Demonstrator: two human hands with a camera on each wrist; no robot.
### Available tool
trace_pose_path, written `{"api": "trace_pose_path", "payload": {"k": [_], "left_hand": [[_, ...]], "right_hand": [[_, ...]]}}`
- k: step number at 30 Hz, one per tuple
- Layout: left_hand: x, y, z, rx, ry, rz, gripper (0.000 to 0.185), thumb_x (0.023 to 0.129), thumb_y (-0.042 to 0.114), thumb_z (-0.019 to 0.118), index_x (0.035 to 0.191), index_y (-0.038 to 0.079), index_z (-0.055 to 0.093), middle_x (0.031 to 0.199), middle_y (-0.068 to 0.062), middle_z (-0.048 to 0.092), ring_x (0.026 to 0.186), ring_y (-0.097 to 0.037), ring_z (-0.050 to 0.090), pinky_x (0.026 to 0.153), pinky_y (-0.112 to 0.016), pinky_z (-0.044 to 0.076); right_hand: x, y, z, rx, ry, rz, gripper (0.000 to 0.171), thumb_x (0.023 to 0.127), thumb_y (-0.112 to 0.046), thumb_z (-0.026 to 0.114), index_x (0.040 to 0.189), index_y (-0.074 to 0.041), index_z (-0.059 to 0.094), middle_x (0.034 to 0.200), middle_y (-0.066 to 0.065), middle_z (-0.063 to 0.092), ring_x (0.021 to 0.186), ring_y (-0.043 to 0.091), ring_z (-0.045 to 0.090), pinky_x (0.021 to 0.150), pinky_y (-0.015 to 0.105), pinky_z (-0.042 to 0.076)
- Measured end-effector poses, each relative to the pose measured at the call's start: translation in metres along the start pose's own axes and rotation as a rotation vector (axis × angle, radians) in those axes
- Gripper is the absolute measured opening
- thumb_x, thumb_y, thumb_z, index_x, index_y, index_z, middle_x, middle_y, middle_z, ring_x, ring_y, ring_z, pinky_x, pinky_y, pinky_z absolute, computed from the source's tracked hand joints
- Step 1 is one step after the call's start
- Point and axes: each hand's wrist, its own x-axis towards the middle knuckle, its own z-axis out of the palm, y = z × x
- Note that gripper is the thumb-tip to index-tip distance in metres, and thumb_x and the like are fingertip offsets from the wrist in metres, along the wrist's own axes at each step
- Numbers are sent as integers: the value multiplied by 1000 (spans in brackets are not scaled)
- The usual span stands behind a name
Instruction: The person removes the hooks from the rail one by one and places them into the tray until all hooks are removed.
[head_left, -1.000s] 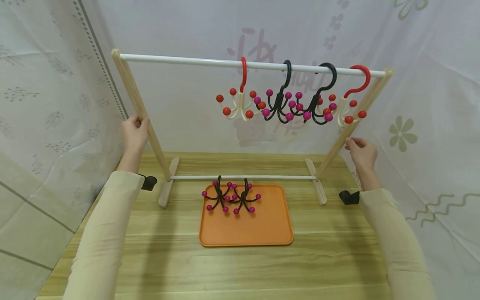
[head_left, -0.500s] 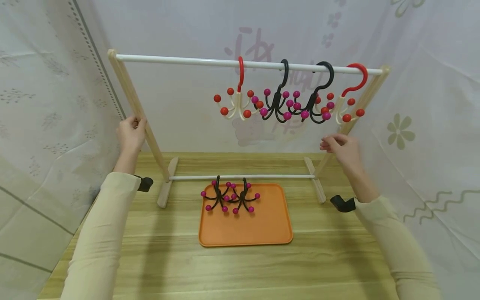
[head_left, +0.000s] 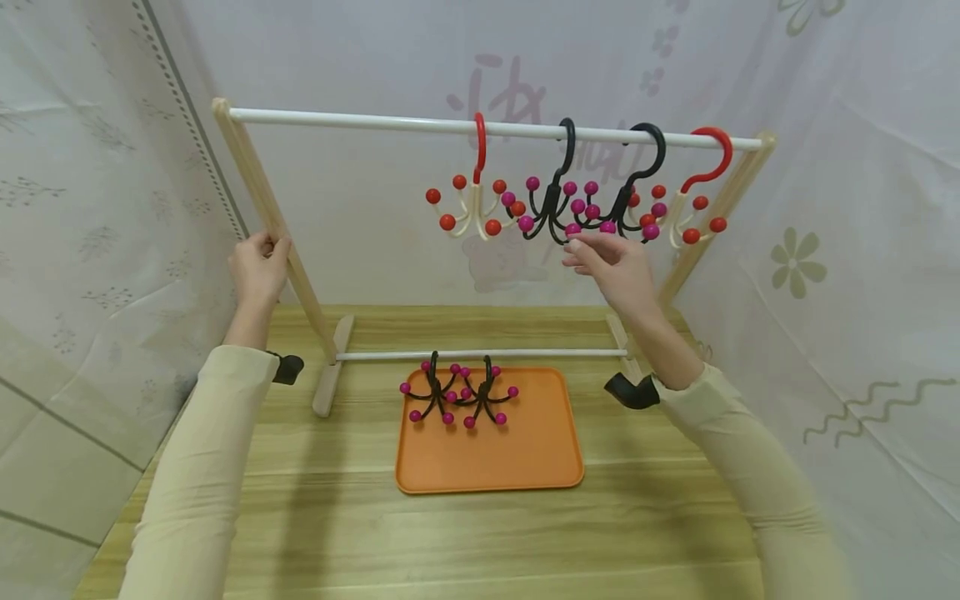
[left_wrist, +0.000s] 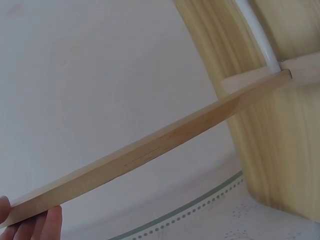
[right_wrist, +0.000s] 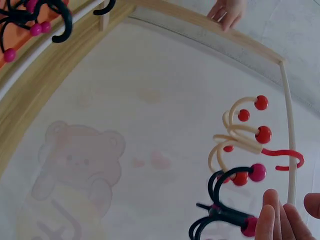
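Left fingers [left_wrist: 52,223] round post [left_wrist: 150,146], whole tray [head_left: 542,446] only in head view

Free rm L under top rail [head_left: 345,121], obst R: hgr row [head_left: 552,200]

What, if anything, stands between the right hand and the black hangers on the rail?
Nothing visible. In the head view, the right hand overlaps the lower parts of the black hangers on the white rail; whether it touches them, I cannot tell.
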Motion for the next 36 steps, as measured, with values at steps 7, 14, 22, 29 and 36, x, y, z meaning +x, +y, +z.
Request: {"api": "trace_pose_path", "payload": {"k": [7, 14, 22, 29, 36], "left_hand": [[0, 1, 0, 5, -4, -10, 37, 93, 31, 41, 95, -2, 58, 98, -18, 60, 64, -5, 46, 54, -18, 36], [0, 1, 1, 4, 0, -8, 37, 92, 31, 42, 95, -2, 58, 97, -18, 61, 62, -2, 45, 55, -17, 36], [3, 0, 1, 4, 11, -20, 37, 92, 31, 42, 92, -2, 59, 95, -16, 60, 64, -3, 44, 58, -20, 36], [3, 1, 1, 7, 5, -19, 37, 92, 32, 42, 94, -2, 58, 100, -18, 61, 65, 1, 44, 61, -20, 36], [3, -1, 1, 4, 1, -17, 37, 92, 31, 42, 94, -3, 58, 101, -19, 60, 67, -3, 46, 59, -19, 37]], "right_hand": [[26, 10, 21, -14, -15, 5, 35, 83, -26, 62, 105, 1, 62, 96, 12, 64, 78, 18, 62, 72, 28, 48], [43, -1, 36, -55, -24, 50, 37, 82, -31, 62, 107, -4, 62, 96, 6, 64, 79, 16, 62, 72, 26, 48], [60, -15, 47, -132, -17, 107, 36, 83, -33, 61, 110, -9, 61, 96, 3, 64, 77, 12, 61, 72, 29, 47], [76, -27, 56, -163, -10, 107, 33, 84, -28, 61, 111, -9, 61, 95, 2, 64, 78, 14, 61, 69, 28, 47], [88, -37, 71, -195, -1, 87, 34, 84, -27, 60, 113, -9, 60, 97, 1, 63, 77, 11, 61, 66, 24, 45]]}}
